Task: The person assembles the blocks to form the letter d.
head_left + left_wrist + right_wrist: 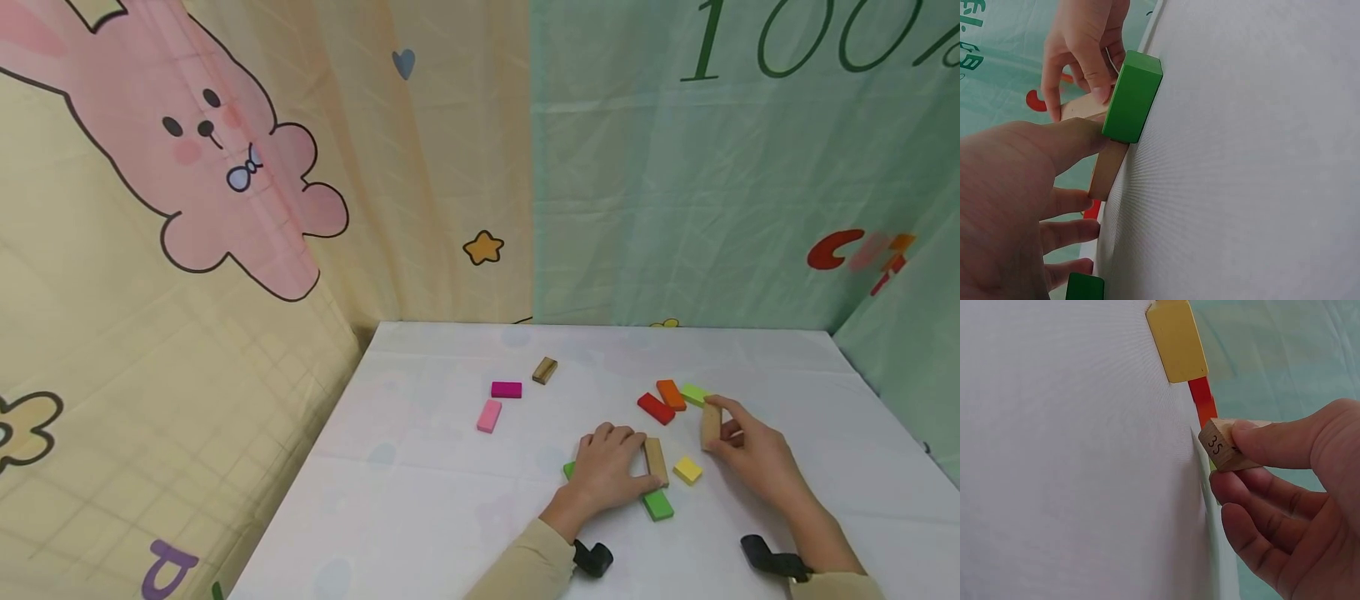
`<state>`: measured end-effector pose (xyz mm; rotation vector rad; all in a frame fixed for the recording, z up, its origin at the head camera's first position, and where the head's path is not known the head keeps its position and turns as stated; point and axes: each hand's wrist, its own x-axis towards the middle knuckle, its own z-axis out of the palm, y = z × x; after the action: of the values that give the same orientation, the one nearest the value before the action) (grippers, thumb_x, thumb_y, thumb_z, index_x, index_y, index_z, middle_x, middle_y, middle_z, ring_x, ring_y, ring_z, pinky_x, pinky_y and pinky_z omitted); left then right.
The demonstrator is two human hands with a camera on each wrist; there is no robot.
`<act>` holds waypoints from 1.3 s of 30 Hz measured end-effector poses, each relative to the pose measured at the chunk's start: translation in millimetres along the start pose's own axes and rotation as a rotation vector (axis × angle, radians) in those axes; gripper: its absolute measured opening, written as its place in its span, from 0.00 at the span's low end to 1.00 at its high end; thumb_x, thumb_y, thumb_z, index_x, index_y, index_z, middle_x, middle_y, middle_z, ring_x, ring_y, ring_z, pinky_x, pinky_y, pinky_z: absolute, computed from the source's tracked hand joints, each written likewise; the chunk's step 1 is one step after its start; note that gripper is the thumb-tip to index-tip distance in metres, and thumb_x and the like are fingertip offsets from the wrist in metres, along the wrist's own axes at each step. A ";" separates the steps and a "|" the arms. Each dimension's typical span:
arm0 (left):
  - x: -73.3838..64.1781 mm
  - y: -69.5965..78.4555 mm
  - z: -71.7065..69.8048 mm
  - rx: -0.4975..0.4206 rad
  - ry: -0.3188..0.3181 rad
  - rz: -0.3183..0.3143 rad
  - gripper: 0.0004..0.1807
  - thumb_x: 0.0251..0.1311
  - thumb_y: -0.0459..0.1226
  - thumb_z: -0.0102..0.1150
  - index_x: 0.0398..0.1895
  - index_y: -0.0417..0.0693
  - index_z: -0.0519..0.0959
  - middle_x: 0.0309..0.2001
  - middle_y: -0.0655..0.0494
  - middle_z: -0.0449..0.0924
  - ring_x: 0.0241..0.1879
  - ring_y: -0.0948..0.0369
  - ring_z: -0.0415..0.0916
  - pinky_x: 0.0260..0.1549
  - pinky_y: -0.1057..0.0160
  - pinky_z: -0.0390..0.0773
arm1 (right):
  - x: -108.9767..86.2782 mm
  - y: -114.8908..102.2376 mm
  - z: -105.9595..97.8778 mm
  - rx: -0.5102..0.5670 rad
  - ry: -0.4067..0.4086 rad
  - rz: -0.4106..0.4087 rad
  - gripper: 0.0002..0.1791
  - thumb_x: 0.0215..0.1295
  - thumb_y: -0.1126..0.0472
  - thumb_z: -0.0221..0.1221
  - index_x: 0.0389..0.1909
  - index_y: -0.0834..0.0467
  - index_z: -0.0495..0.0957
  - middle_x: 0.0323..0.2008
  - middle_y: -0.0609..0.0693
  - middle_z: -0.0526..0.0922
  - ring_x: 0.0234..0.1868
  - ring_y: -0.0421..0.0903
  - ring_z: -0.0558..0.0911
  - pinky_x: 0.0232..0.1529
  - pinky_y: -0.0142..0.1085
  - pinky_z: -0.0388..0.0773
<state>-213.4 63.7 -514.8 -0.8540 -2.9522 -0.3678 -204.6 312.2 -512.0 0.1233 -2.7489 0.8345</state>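
My left hand [609,468] rests over the table, thumb and forefinger gripping a plain wooden block [656,461] at its two ends. Close to that thumb lies a green block [658,505]; a second green block [568,470] is mostly hidden behind the hand. On the right, my other hand [761,460] pinches another wooden block [711,427] between thumb and fingers. The end of this piece shows the number 35 [1214,445] in the right wrist view. Between the two hands sits a yellow block [687,471].
Beyond the hands lie a red block [656,408], an orange block [671,395] and a lime block [693,394]. Farther left are a magenta block [506,390], a pink block [489,416] and a brown wooden block [544,370]. Printed curtains [435,167] hang behind the white table [420,517].
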 end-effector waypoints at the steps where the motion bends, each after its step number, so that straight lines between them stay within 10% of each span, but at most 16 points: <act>1: -0.2 -0.1 0.0 -0.001 0.000 0.001 0.37 0.61 0.69 0.54 0.70 0.66 0.70 0.65 0.70 0.69 0.64 0.65 0.62 0.59 0.59 0.67 | 0.0 -0.3 0.0 0.001 -0.003 0.001 0.40 0.58 0.67 0.71 0.71 0.56 0.64 0.36 0.55 0.79 0.37 0.55 0.81 0.37 0.51 0.80; 39: 2.1 -1.7 8.5 0.006 0.027 0.001 0.38 0.61 0.70 0.53 0.70 0.65 0.70 0.66 0.70 0.69 0.65 0.63 0.62 0.60 0.57 0.67 | 15.5 -18.7 -4.9 0.039 -0.055 -0.068 0.43 0.62 0.67 0.68 0.76 0.52 0.60 0.43 0.58 0.79 0.36 0.51 0.80 0.32 0.29 0.78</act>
<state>-216.0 65.4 -523.2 -0.8426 -2.9268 -0.3679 -215.4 299.3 -493.8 0.2489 -2.7632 0.8794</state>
